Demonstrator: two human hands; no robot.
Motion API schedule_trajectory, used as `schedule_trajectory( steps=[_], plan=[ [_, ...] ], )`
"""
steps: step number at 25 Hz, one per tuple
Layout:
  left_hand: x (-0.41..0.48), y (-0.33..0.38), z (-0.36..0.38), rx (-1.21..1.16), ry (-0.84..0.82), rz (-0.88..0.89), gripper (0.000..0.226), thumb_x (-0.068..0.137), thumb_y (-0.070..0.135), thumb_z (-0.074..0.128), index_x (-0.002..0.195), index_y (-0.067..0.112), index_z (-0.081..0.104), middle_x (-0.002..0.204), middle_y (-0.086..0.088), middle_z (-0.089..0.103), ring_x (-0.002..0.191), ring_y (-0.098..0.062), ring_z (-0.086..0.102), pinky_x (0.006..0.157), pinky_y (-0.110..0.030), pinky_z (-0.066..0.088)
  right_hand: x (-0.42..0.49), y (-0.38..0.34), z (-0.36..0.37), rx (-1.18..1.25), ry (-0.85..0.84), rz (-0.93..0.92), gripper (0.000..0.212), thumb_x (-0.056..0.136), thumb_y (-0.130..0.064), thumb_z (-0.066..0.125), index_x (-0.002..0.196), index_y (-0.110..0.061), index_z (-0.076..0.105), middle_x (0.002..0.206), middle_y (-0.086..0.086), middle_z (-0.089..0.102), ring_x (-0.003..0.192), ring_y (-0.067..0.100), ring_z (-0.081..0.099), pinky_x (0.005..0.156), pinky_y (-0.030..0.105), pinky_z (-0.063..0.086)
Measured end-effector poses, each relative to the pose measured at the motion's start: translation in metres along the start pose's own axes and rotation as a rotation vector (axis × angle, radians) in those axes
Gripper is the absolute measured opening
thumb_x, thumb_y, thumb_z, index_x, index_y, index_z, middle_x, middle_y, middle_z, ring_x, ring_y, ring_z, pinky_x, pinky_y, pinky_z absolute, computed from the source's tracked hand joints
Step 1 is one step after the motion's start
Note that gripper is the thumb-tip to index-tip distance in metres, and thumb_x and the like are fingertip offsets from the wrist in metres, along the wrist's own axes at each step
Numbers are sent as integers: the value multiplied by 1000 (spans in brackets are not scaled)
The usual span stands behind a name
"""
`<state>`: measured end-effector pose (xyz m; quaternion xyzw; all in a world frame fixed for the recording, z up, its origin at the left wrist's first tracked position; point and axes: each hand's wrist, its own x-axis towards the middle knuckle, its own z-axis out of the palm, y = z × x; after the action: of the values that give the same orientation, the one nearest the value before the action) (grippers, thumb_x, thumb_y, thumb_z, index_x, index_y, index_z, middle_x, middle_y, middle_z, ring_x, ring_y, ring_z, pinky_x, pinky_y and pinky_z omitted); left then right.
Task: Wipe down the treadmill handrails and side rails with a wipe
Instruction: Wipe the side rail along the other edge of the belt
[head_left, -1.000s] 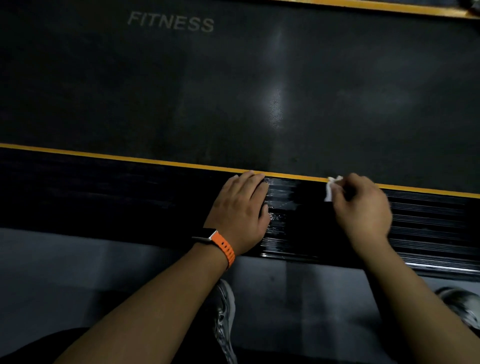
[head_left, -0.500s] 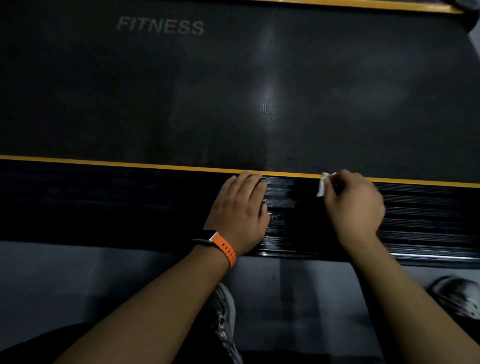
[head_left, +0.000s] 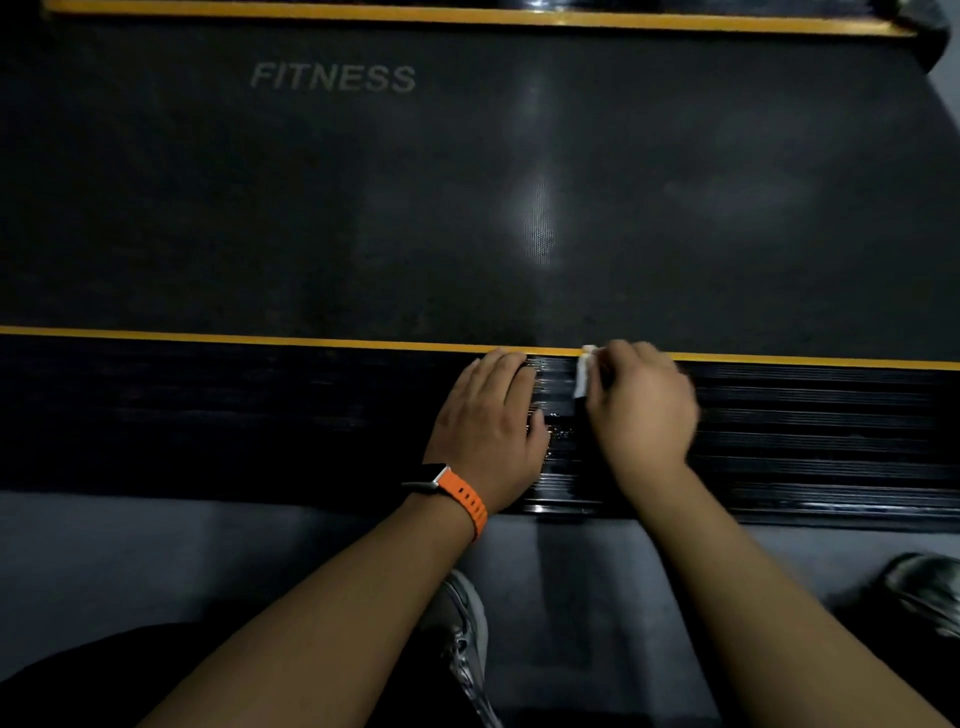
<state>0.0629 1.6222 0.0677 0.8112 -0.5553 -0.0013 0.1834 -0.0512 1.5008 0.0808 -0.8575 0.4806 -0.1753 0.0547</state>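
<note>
left hand (head_left: 488, 421) flat on side rail (head_left: 805, 431); right hand (head_left: 641, 410) grip clenching wipe (head_left: 583, 371)

The right hand (head_left: 644, 410) is pretty blurry and covers most of the wipe (head_left: 583, 371); side rail (head_left: 805, 431) runs off both edges, shoe (head_left: 930, 587) cropped too.

On the side rail (head_left: 260, 410), before the belt (head_left: 467, 208), the left hand (head_left: 488, 431) lies just left of the wipe (head_left: 583, 371), seemingly apart.

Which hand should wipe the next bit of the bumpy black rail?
Probably the right hand: it holds the white wipe against the ribbed side rail. The left hand lies flat on the rail, holding nothing.
</note>
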Motion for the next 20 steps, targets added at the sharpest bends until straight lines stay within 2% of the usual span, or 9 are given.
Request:
schedule_trajectory(
  steps=[3, 6, 8, 11, 13, 17, 18, 20],
  plan=[
    [-3, -11, -6, -2, -15, 47, 53, 93, 32, 43, 134, 3, 62, 143, -14, 58, 138, -31, 50, 118, -47, 39, -3, -14, 6, -24, -58, -145, 22, 96, -35, 59, 88, -16, 68, 82, 8, 64, 74, 35, 61, 60, 37, 41],
    [-10, -24, -11, 56, -100, 122, 58, 98, 36, 36, 146, 8, 54, 156, -9, 49, 148, -25, 39, 122, -48, 33, -1, 34, -11, -83, -14, -13, 19, 93, -32, 63, 89, -14, 67, 84, 11, 64, 78, 40, 61, 61, 40, 44],
    [-11, -25, -11, 71, -88, 124, 58, 98, 35, 37, 146, 8, 53, 156, -8, 48, 149, -24, 38, 123, -46, 31, -3, 29, -13, -65, 11, 41, 16, 90, -27, 65, 85, -12, 65, 82, 13, 63, 77, 41, 61, 60, 41, 45],
    [-9, -24, -6, 76, -51, 138, 57, 94, 32, 40, 142, 6, 58, 152, -10, 53, 146, -26, 43, 121, -47, 35, -13, -24, 1, -23, -61, -155, 10, 86, -24, 65, 86, -15, 66, 82, 8, 62, 76, 37, 60, 58, 39, 44],
    [-9, -24, -6, 76, -48, 146, 57, 94, 32, 41, 142, 7, 58, 152, -10, 53, 145, -26, 44, 120, -47, 35, -14, -19, 0, -37, -97, -221, 11, 87, -28, 64, 87, -17, 66, 83, 6, 63, 78, 34, 60, 58, 38, 45],
    [-11, -24, -7, 82, -78, 122, 57, 96, 33, 38, 146, 9, 55, 155, -8, 49, 149, -23, 39, 123, -45, 31, -16, 31, -15, -22, -11, 68, 14, 89, -30, 65, 85, -16, 64, 86, 8, 64, 79, 37, 59, 58, 41, 50],
    [-10, -23, -7, 84, -79, 121, 58, 96, 33, 38, 146, 9, 54, 155, -7, 49, 149, -23, 38, 124, -44, 30, -16, 24, -12, 17, -13, 80, 13, 89, -28, 65, 86, -16, 64, 87, 8, 64, 80, 36, 59, 59, 41, 50],
    [-10, -24, -7, 89, -76, 120, 59, 95, 33, 38, 145, 9, 55, 155, -8, 50, 149, -23, 39, 124, -44, 30, -20, -9, -3, 86, -58, -16, 9, 89, -26, 67, 88, -17, 66, 87, 6, 64, 80, 34, 60, 60, 38, 48]
  ],
)
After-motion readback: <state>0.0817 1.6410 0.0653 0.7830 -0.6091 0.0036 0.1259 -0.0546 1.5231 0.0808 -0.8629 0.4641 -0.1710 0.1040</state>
